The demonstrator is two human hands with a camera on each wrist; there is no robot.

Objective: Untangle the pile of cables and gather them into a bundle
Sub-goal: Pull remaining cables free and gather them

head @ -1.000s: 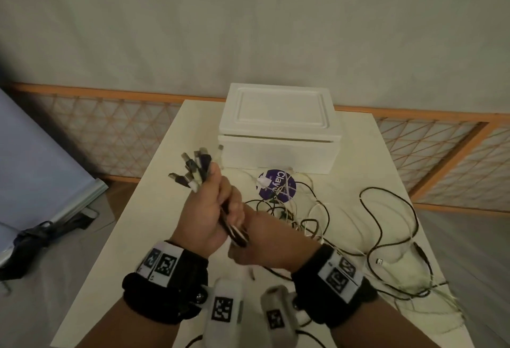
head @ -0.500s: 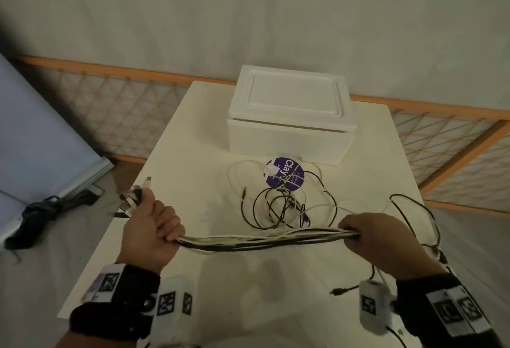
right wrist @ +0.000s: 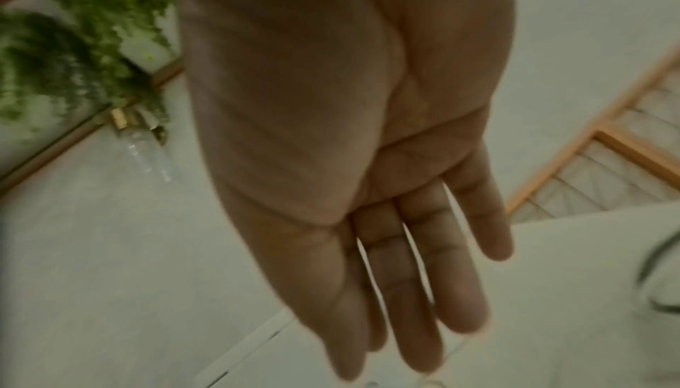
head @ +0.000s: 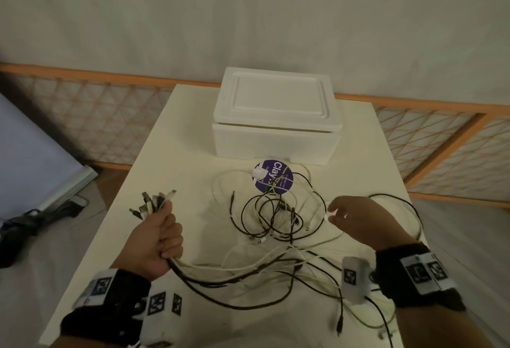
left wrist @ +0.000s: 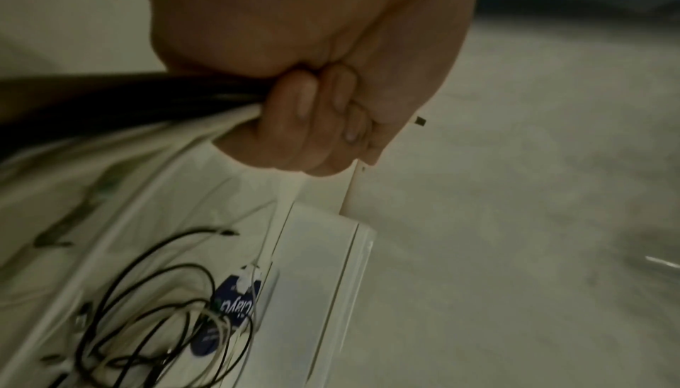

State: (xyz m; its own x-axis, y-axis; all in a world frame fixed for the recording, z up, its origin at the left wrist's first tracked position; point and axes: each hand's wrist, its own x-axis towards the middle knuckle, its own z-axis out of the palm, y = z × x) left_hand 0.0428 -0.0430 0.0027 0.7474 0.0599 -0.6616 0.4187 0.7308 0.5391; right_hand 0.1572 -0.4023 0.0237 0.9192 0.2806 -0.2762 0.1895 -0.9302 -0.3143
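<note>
My left hand (head: 161,237) grips a bunch of black and white cables (head: 248,270) near their plug ends (head: 153,203), which stick up past the fist. In the left wrist view the fingers (left wrist: 305,121) curl round the dark and white strands (left wrist: 128,103). The held cables sag to the right across the white table (head: 171,138). My right hand (head: 358,223) hovers over the table's right side with straight fingers (right wrist: 416,292), holding nothing. A loose tangle of black and white cables (head: 273,215) lies between the hands.
A white foam box (head: 276,121) with its lid on stands at the back of the table. A round purple label (head: 274,176) lies in front of it under cable loops. More cables (head: 400,209) trail off the right edge. A wooden lattice screen (head: 82,121) runs behind.
My right hand has let go of the stretched cable bunch and moved up and left over the table. The released cables have dropped slack. My left hand has risen with the plug ends.
</note>
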